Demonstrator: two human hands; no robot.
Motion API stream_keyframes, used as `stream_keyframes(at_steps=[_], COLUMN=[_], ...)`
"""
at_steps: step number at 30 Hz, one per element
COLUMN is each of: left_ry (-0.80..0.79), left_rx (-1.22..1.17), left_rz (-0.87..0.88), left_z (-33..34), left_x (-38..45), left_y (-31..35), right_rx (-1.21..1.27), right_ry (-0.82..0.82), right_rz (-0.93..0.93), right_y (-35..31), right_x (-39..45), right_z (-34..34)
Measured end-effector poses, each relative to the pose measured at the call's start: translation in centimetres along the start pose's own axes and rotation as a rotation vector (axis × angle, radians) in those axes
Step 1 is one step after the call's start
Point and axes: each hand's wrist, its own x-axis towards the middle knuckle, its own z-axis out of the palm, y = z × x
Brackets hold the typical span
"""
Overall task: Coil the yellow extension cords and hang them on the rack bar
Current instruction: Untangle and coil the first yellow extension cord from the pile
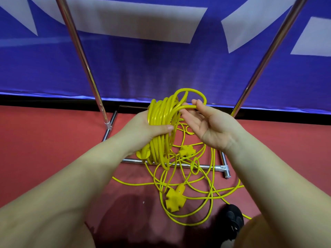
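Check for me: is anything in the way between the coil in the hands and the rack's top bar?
The top bar is out of frame, so the path can't be judged fully. Between the rack uprights nothing visible blocks the coil. But loose cord still trails from it, tangled on the floor across the rack's base bar.

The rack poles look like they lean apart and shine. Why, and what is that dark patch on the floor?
In the head view, the wide-angle lens splays the left rack pole and right rack pole outward; bright streaks on them are glare from the lighting. The dark patch on the red floor looks like the person's own shadow. The yellow cord coil looks sharp.
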Motion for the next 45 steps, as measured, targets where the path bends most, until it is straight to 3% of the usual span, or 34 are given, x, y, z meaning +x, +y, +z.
stream_keyframes(at_steps=[2,7,9,14,19,21,24,28,33,38,42,45], left_ry=[0.064,0.182,0.197,0.191,0.287,0.33,0.406,0.429,0.367,0.331,0.408,0.448], left_rx=[-0.144,-0.422,-0.442,-0.465,-0.445,-0.412,-0.486,-0.505,-0.479,-0.461,-0.47,-0.406], left_rz=[-0.048,-0.175,-0.212,-0.222,-0.179,-0.169,-0.192,-0.185,-0.198,-0.209,-0.193,-0.168], left_z=[0.0,-0.5,-0.8,-1.1,-1.6,-1.9,-3.2,-4.3,-2.7,-0.9,-1.5,-2.0], left_x=[0.1,0.4,0.4,0.5,1.0,1.2,1.5,1.6,1.5,1.1,1.5,1.6], left_y=[0.0,0.2,0.3,0.1,-0.1,-0.1,0.0,0.2,-0.2,-0.2,-0.2,-0.4], right_rx=[-0.223,-1.265,-1.437,-1.533,-1.612,-1.653,-1.775,-1.381,-1.417,-1.491,-1.346,-1.415], right_ry=[-0.067,-0.214,-0.275,-0.295,-0.148,-0.151,-0.266,-0.235,-0.168,-0.173,-0.214,-0.27], right_rz=[-0.026,-0.153,-0.19,-0.296,-0.559,-0.444,-0.114,-0.263,-0.406,-0.338,-0.213,-0.119], right_y=[0.1,2.8,3.9,3.9,2.8,2.1,2.3,3.1,3.9,4.4,3.7,3.6], right_x=[0.0,0.0,0.2,0.4,0.0,-0.1,-0.8,-0.9,0.0,0.0,-0.4,-0.6], right_z=[-0.1,-1.2,-1.7,-1.9,-1.7,-2.1,-2.6,-2.3,-2.4,-1.7,-1.4,-1.6])
